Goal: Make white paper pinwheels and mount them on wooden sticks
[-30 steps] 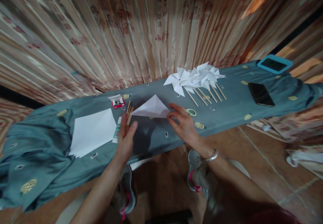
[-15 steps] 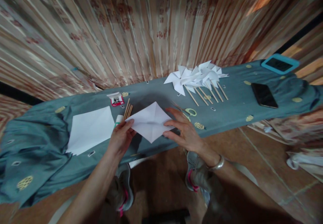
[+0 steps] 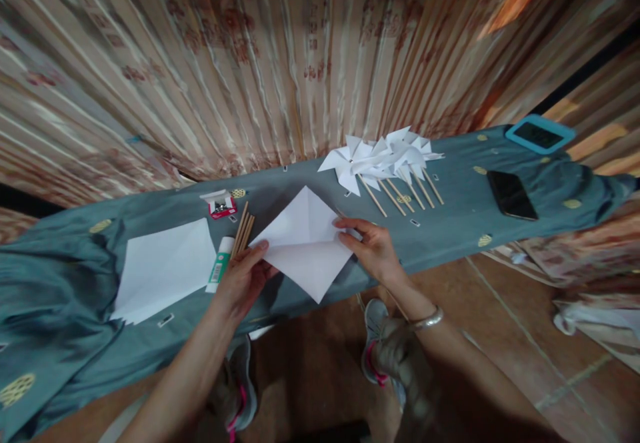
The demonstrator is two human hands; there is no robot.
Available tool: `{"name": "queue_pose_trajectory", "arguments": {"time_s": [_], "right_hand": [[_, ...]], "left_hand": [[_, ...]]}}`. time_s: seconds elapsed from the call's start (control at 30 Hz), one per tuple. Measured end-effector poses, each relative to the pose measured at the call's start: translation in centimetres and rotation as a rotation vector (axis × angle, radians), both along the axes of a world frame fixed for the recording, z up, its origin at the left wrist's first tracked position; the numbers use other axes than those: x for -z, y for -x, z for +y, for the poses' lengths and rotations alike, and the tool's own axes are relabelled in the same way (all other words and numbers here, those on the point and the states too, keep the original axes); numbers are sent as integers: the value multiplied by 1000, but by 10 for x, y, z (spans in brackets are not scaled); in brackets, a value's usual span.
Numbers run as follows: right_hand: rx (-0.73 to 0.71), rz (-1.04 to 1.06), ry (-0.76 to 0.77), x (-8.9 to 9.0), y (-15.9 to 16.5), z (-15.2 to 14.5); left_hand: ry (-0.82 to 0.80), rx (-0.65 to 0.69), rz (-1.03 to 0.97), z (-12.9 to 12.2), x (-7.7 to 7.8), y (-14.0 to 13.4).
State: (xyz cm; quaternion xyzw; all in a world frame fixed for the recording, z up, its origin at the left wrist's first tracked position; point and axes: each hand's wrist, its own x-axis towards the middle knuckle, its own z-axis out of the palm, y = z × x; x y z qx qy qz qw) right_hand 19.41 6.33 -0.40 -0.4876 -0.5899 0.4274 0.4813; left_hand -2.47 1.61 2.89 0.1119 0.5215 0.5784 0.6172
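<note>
A white square of paper, creased across its middle, is held cornerwise above the cloth. My left hand pinches its left corner, thumb on top. At the opposite corner, my right hand grips the paper between thumb and fingers. Just left of my left hand lie a green and white glue stick and several thin wooden sticks. Beyond them is a small red and white open box with shiny metal bits inside. The scissors seen earlier are mostly hidden behind the paper and my right hand.
A stack of white paper lies at the left. Several white paper pinwheels on wooden sticks rest at the back. Farther right are a black phone and a blue-framed device. The green cloth covers a narrow surface before a curtain.
The paper has opened flatter and tilted toward me, showing more of its face. My right hand's fingers have closed on its right corner. The view has shifted slightly.
</note>
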Motion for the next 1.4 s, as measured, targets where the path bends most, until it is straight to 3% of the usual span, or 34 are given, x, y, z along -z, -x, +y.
{"name": "queue_pose_trajectory", "arguments": {"time_s": [0.1, 0.23, 0.37, 0.5, 0.6, 0.7, 0.77, 0.87, 0.97, 1.07, 1.13, 1.23, 1.4], "right_hand": [[-8, -8, -19, -3, 1, 1], [24, -77, -56, -4, -13, 9], [169, -533, -138, -6, -46, 15], [3, -1008, -112, -7, -57, 11], [-66, -1173, -81, -8, -48, 7], [-74, -1189, -47, -10, -39, 8], [-45, -1101, -35, -10, -35, 9], [39, -795, 17, -6, -29, 10], [40, -297, 186, 1, -18, 11], [-55, 236, 422, 2, -1, 8], [-113, 467, 539, -2, 10, 2], [-171, 593, 678, -13, 25, -10], [-300, 511, 734, -17, 42, -31]], "left_hand": [[-23, 38, 12, 0, 3, -6], [-82, -61, 81, 3, 4, -8], [-70, -200, 140, 11, -4, -3], [-92, -259, 173, 17, -12, 2], [-134, -270, 157, 19, -15, 3], [-179, -276, 158, 21, -17, 3], [-215, -281, 150, 22, -17, 5], [-261, -307, 108, 25, -19, 9], [-286, -342, 51, 27, -20, 15], [-274, -369, 8, 28, -22, 21], [-274, -382, -16, 28, -22, 26], [-298, -400, -18, 27, -21, 33], [-341, -456, 53, 26, -17, 44]]}}
